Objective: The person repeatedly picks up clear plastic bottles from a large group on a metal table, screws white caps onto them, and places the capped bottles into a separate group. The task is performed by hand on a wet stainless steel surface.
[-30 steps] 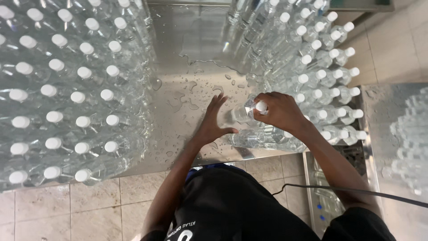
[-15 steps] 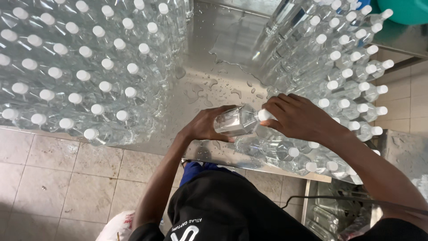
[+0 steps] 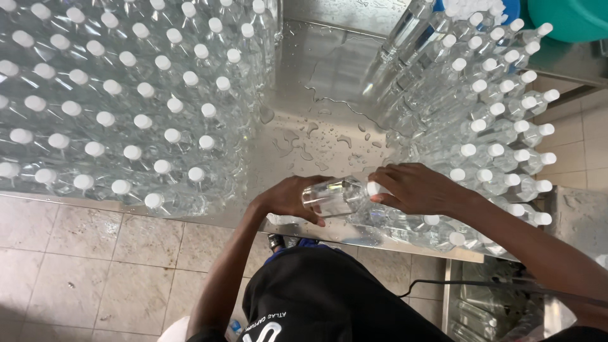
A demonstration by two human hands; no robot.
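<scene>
A clear plastic bottle (image 3: 330,196) with a white cap lies sideways in both my hands above the front edge of the wet steel table (image 3: 316,95). My left hand (image 3: 286,199) wraps the bottle's base end. Fingers of my right hand (image 3: 415,188) close around its capped neck. Just right of my hands, several clear bottles with white caps (image 3: 487,136) lie stacked on their sides, caps pointing right.
A large block of upright capped bottles (image 3: 126,101) fills the table's left side. Water drops lie on the steel between the two groups. A teal tub (image 3: 567,19) sits at the top right. Tiled floor (image 3: 95,266) lies below, with a black cable at right.
My left hand, open beside the stack a second ago, has closed on the bottle. Both hands have drawn it away from the lying stack toward me.
</scene>
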